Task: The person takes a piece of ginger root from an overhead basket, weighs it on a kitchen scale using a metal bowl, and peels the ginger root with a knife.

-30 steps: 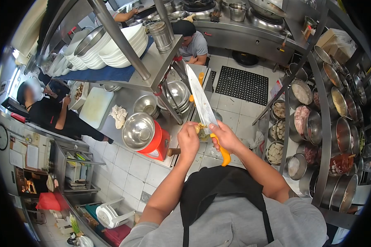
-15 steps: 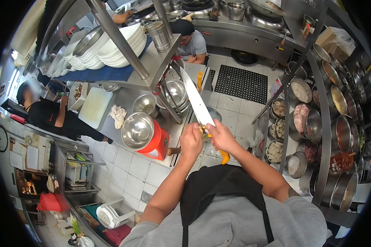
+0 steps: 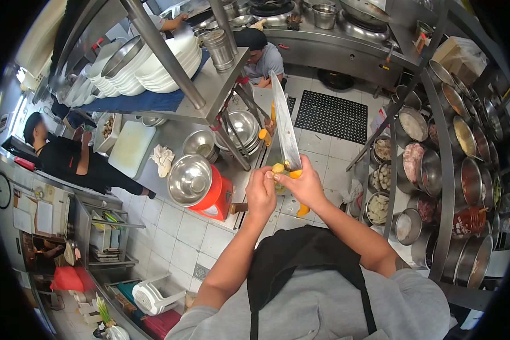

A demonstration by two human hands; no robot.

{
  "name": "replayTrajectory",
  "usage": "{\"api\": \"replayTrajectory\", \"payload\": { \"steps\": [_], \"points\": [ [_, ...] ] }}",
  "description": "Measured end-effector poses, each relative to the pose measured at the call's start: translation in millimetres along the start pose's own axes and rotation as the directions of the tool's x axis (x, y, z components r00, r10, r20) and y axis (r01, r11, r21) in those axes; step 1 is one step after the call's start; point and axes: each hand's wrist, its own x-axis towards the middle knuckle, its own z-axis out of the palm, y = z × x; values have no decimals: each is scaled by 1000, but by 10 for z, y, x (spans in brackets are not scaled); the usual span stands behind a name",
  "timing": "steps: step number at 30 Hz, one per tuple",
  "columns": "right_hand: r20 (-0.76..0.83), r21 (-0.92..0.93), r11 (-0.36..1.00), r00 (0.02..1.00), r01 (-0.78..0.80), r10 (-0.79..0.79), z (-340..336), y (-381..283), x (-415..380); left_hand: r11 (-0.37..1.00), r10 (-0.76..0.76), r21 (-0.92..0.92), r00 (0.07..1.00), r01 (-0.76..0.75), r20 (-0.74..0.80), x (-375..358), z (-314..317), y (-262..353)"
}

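Note:
My right hand is closed on the yellow handle of a large knife, whose blade points away from me. Between my fingertips, my left hand pinches a small yellowish piece, close to the blade's base. The thumb of my right hand reaches toward this piece. To the left of my hands, a steel bowl rests on a red appliance.
White plates are stacked on a shelf at the upper left. A white cutting board lies on the counter. Co-workers are at the top and left. Racks of food bowls line the right. A black mat covers floor tiles.
The knife has tilted more upright and shifted right. The yellowish piece now shows between my fingertips. At the lower left, someone's hand has appeared.

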Motion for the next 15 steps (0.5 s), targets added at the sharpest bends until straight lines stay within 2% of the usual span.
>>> {"api": "replayTrajectory", "payload": {
  "steps": [3, 5, 7, 8, 10, 11, 13, 14, 15],
  "points": [
    [27, -27, 977, 977, -210, 210, -108, -159, 41, 996, 64, 62, 997, -66, 40, -24, -37, 9],
    [38, -28, 974, 973, -225, 226, -141, -43, 56, 994, 75, 74, 997, -76, 16, -46, -14, -14],
    [22, -15, 983, 983, -180, 181, -162, 73, 70, 998, -60, 5, 998, 60, -20, -25, -37, -22],
    [31, 21, 975, 975, -220, 219, -156, 113, 77, 991, -128, -29, 991, 127, -37, -12, -57, -29],
    [58, 90, 949, 953, -303, 299, -136, 114, 77, 990, -137, -36, 991, 137, 6, 4, -78, -13],
    [33, 67, 962, 964, -266, 264, -129, 102, 78, 989, -139, -40, 990, 140, 25, 12, -71, -2],
    [3, 29, 982, 983, -185, 185, -46, 60, 53, 999, -29, -26, 997, 31, 70, -33, 21, -19],
    [51, 67, 977, 979, -202, 199, -21, 180, 41, 1000, 22, 4, 997, -22, 79, -51, 30, -29],
    [122, 118, 969, 972, -216, 201, 2, 354, 39, 996, -92, -3, 990, 93, 108, -83, 57, 4]
  ]
}}
